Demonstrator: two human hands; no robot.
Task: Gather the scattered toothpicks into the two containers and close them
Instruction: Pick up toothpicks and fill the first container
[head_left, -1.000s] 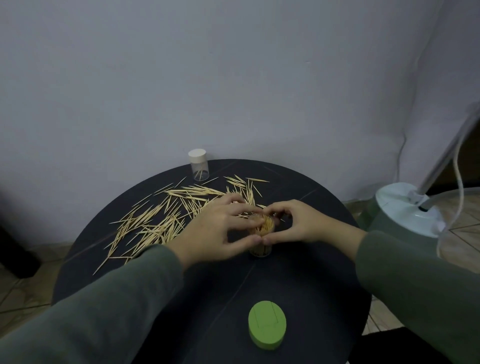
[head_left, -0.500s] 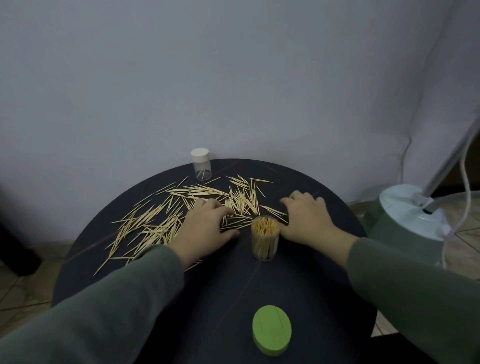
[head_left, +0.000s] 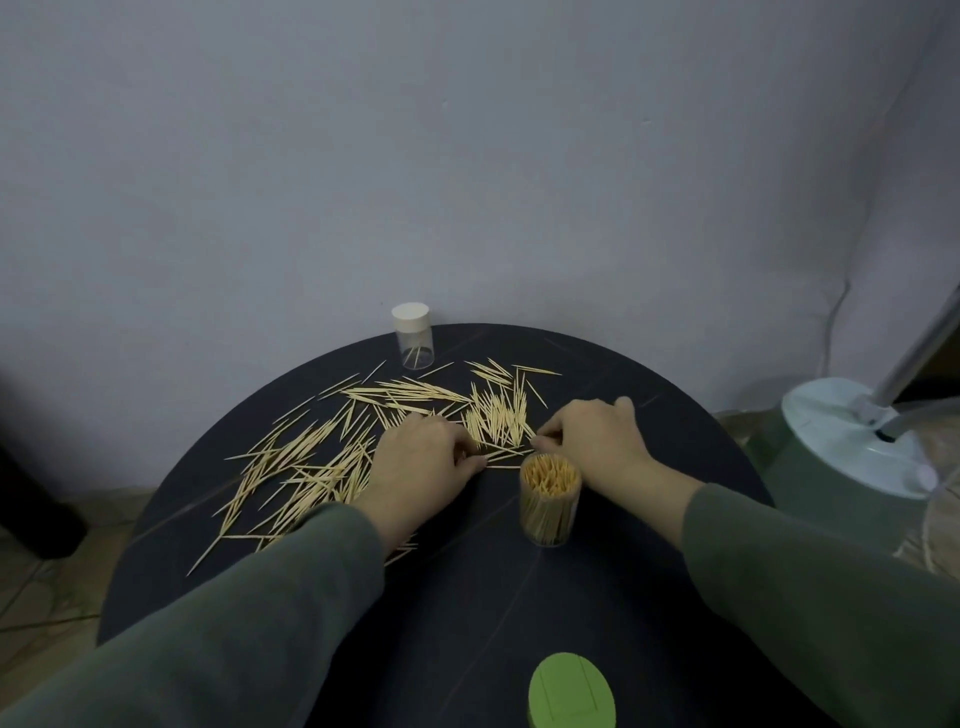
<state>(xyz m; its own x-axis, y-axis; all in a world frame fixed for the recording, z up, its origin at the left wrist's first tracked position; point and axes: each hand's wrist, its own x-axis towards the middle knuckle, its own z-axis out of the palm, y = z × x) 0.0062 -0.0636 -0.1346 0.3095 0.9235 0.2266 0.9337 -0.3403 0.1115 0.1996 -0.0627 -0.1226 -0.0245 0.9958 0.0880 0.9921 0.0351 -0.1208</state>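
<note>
Loose toothpicks (head_left: 322, 462) lie scattered over the left and back of the round black table (head_left: 467, 597). A clear open container (head_left: 549, 501), packed with upright toothpicks, stands near the middle. My left hand (head_left: 421, 460) lies on the pile just left of it, fingers and thumb curled around a few toothpicks. My right hand (head_left: 597, 436) sits behind the container, its fingertips pinching toothpicks at the pile's edge. The container's green lid (head_left: 571, 696) lies at the table's front edge. A second clear container (head_left: 414, 340) with a white cap on stands at the back, almost empty.
A pale wall rises directly behind the table. To the right, on the floor, stands a pale green and white appliance base (head_left: 852, 441) with a pole and cable. The floor to the left is tiled.
Both hands have left the top of the open container and dropped onto the toothpick pile behind it. The fingers have since curled around loose toothpicks. The container stands uncovered.
</note>
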